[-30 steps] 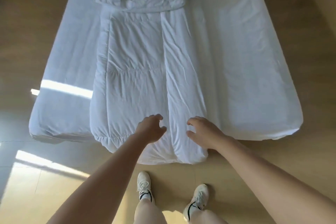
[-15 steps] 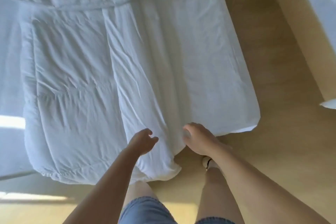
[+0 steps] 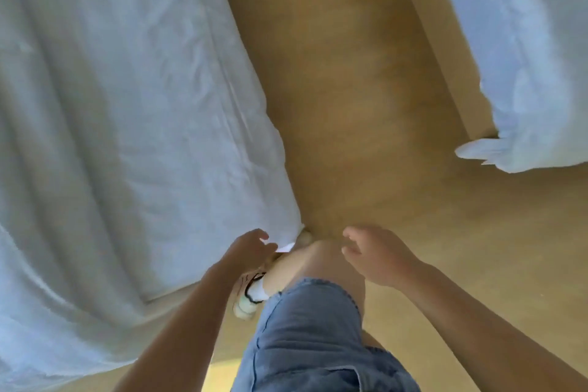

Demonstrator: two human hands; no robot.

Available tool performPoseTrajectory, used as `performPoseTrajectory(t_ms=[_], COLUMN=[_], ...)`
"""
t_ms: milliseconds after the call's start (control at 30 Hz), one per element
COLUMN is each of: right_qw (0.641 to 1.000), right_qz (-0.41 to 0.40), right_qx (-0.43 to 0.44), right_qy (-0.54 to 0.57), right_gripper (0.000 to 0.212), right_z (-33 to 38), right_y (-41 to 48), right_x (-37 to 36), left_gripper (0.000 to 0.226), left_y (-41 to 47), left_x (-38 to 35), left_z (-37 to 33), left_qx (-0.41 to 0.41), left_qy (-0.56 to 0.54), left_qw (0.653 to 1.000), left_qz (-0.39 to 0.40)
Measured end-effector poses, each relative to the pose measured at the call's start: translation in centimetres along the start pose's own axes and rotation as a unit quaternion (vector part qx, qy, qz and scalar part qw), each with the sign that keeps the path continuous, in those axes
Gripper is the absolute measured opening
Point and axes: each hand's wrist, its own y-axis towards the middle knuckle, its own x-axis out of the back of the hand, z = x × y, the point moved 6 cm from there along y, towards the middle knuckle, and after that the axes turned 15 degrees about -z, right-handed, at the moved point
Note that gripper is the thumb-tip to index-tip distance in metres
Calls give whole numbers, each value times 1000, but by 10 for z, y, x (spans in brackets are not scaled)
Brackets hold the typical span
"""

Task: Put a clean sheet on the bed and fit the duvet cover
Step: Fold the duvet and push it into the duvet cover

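Bedding fills the left side of the view: a white sheet (image 3: pixel 143 105) lies creased over the bed, and its near right corner hangs down towards the wooden floor (image 3: pixel 350 105). The duvet (image 3: pixel 38 328), also white, lies along the bed's near left part and spills over the foot edge in a soft fold.

The person's left hand (image 3: pixel 251 248) is at the sheet's near right corner, its fingers loosely curled and its fingertips just beside a small white tip of cloth. Blur makes it impossible to tell whether it pinches that cloth or merely comes close to it. The right hand (image 3: pixel 378 258) is held over the floor, apart from the bed, with its fingers loosely bent and nothing in them.

Between the two forearms shows a bare knee (image 3: pixel 318 261) above frayed denim shorts (image 3: pixel 311 344). A white sneaker (image 3: pixel 246 302) with a white sock stands on the floor just beside the foot edge of the bed. Across the strip of floor, at the upper right, a second bed (image 3: pixel 525 57) with white bedding sits on a wood-toned base (image 3: pixel 445 57).
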Motion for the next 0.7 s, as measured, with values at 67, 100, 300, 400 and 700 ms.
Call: performPoseTrajectory(t_ms=[67, 100, 300, 400, 700], right_qw=[1000, 1000, 1000, 999, 992], right_qz=[-1, -5, 16, 40, 98], right_qx=[-11, -12, 5, 14, 63], right_qy=[-18, -19, 15, 6, -44], right_gripper=[31, 30, 31, 20, 29], right_z=[-25, -35, -88, -118, -112], right_y=[27, 40, 110, 160, 326], right_x=[33, 48, 125, 169, 320], left_gripper=[41, 42, 45, 37, 32], left_y=[19, 27, 90, 123, 158], left_x=[0, 2, 14, 33, 127], left_z=[-38, -56, -176, -249, -390], left_qx=[-11, -16, -37, -18, -1], left_qy=[-4, -1, 38, 12, -37], left_qw=[1000, 1000, 999, 1000, 999], left_qz=[-12, -15, -1, -11, 17])
